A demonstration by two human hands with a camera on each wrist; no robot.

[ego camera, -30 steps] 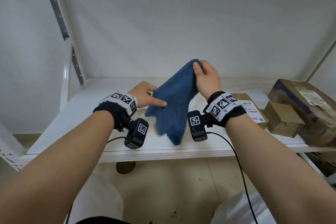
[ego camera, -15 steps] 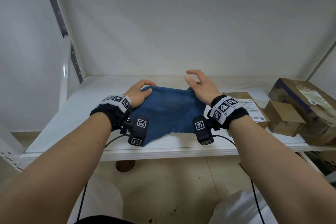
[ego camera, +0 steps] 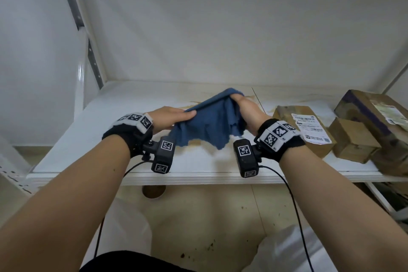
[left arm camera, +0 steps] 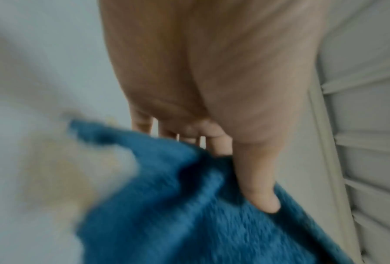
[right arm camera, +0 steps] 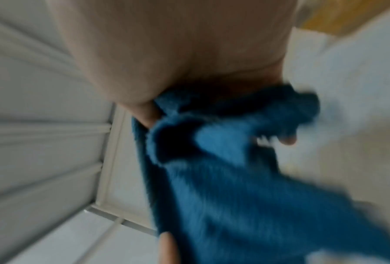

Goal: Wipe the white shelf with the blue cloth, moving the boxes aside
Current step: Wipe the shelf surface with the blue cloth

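The blue cloth (ego camera: 209,121) hangs above the middle of the white shelf (ego camera: 198,161), held up between both hands. My left hand (ego camera: 170,117) pinches its left edge, thumb on top, as the left wrist view shows with the thumb (left arm camera: 257,187) pressed onto the cloth (left arm camera: 189,214). My right hand (ego camera: 245,108) grips the raised right corner, bunched in its fingers; the blurred right wrist view shows the cloth (right arm camera: 234,187) gathered under the palm. Yellowish stains (ego camera: 284,97) mark the shelf behind and under the cloth.
Three cardboard boxes stand at the shelf's right end: a flat one with a white label (ego camera: 309,130), a small one (ego camera: 353,141) and a large one (ego camera: 379,117) at the back. A metal upright (ego camera: 88,51) stands at the left. Floor lies below the front edge.
The cloth, spread flat on the shelf half a second ago, has been lifted again. My right hand closed on its far corner and raised it; my left hand now pinches the left edge.
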